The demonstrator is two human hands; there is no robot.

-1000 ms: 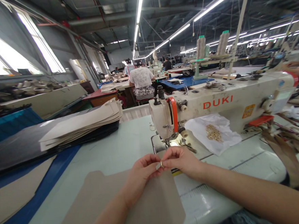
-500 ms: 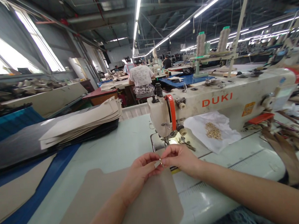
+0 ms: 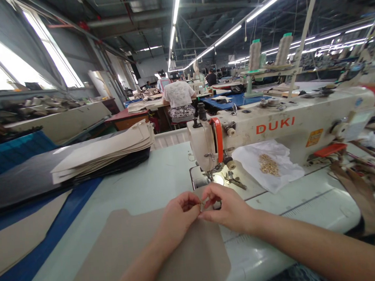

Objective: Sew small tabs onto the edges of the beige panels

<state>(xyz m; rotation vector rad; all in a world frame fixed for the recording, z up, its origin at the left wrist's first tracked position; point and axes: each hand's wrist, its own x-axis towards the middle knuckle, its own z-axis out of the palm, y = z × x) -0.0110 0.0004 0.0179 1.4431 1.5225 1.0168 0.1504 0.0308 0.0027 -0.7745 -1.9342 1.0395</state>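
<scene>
My left hand (image 3: 180,216) and my right hand (image 3: 227,206) meet in front of the sewing machine (image 3: 238,130), fingertips almost touching. Between them is a small metal piece (image 3: 202,204), mostly covered by the fingers; its exact kind is not clear. Both hands are closed in a pinch around it. Under my hands and forearms lies a flat beige-grey panel (image 3: 133,242) with rounded corners, spread on the pale green table (image 3: 141,178). The machine's lit needle area is just beyond my fingertips.
Small gold metal pieces (image 3: 269,165) are heaped on a white cloth (image 3: 250,162) beneath the machine arm. Metal tools (image 3: 235,181) lie near the needle. Stacked beige panels (image 3: 105,152) stand at left; brown straps (image 3: 360,197) hang at right. A person (image 3: 179,96) sits ahead.
My fingers have shifted their grip around the small metal piece, which is now more hidden. The right hand's thumb and fingers have spread a little. The view has moved slightly.
</scene>
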